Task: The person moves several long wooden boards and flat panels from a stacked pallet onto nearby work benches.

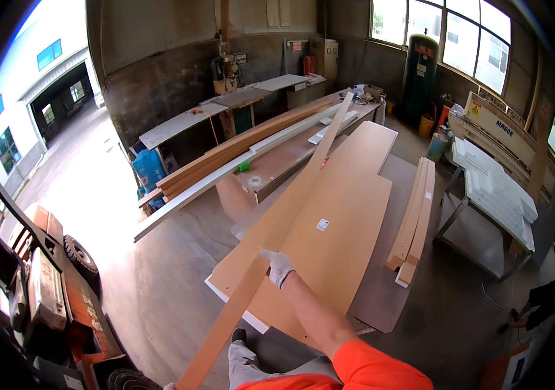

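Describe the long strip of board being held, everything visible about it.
The strip is a long, narrow length of light brown board, wood-like with a smooth face. It runs diagonally from the lower left edge of the picture up toward the far workbench, passing above the stacked sheets of the same colour. The right hand, in a white glove, grips it partway along. At the bottom edge, a bit of white glove beside its near end may be the left hand. A small red mark shows near its far half.

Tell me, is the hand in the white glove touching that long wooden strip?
Touching. The head view shows the right hand, in its white glove, laid against the edge of the long wooden strip, with no gap showing between them.
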Demonstrator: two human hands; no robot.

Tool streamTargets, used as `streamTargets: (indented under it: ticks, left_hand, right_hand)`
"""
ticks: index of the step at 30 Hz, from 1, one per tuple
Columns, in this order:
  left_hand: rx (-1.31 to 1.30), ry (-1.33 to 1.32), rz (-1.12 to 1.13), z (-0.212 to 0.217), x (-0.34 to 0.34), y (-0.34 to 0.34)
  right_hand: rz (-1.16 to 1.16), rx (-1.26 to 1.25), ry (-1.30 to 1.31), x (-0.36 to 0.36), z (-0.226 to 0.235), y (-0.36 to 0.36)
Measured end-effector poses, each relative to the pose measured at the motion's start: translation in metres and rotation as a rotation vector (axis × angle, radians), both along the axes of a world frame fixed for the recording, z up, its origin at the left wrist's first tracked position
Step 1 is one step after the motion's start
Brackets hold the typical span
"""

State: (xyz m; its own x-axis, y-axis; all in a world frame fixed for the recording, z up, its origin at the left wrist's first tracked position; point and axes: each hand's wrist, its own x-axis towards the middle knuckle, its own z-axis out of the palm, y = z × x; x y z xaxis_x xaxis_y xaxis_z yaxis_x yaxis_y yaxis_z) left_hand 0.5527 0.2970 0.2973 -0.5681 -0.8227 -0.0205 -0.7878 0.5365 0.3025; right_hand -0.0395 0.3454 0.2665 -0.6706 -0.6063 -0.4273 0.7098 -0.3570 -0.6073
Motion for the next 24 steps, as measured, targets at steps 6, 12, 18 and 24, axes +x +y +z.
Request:
streamTargets:
  ticks: [6, 12, 18, 24]
  left_hand:
    - [0.143, 0.005, -0.138, -0.041, -0.056, -0.237]
    - [0.296, -0.053, -0.109, -0.034, -0.165, -0.393]
    - [0.418, -0.058, -0.328, -0.044, -0.295, -0.466]
    - [0.446, -0.081, -0.309, -0.076, -0.38, -0.5]
  right_hand:
    - [-0.07, 0.01, -0.03, -0.07, -0.034, -0.183]
    - [-0.091, 0.278, 0.023, -0.132, -0.003, -0.294]
    - [-0.238, 0.032, 0.061, -0.216, -0.045, -0.301]
    - [-0.141, 0.076, 0.082, -0.125, -0.016, -0.273]
